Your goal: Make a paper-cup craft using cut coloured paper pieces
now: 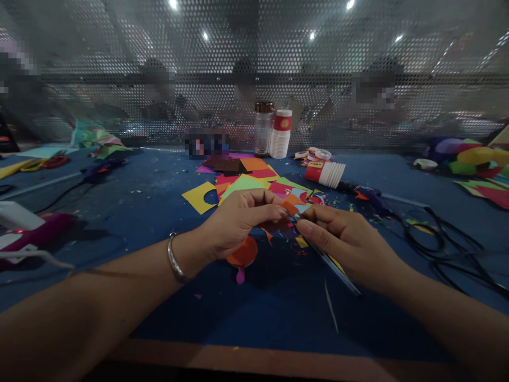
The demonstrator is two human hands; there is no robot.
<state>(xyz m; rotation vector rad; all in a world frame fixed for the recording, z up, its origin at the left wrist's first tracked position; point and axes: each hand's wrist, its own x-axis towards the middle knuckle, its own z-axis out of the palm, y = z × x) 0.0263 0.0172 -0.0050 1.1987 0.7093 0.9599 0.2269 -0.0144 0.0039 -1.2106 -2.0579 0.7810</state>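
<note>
My left hand (242, 217) is closed, its fingertips pinching a small orange piece of paper (291, 206). Close beside it, the thumb and fingers of my right hand (350, 239) are pressed together at the paper's near edge. Something thin and greyish shows between the two hands, too small to name. A clear glue stick (338, 273) slants out below my right hand; whether the hand touches it I cannot tell. Under my left wrist lies an orange paper disc (243, 251) with a pink tab (240, 275), partly covered by the hand.
Coloured paper sheets (246, 183) and scraps lie beyond my hands. A glass jar (263, 130) and stacked paper cups (281, 135) stand behind; another cup stack (324, 173) lies sideways. Glue guns (371, 199) (101, 171) trail cords (423, 236). A perforated metal screen (222, 74) closes off the back.
</note>
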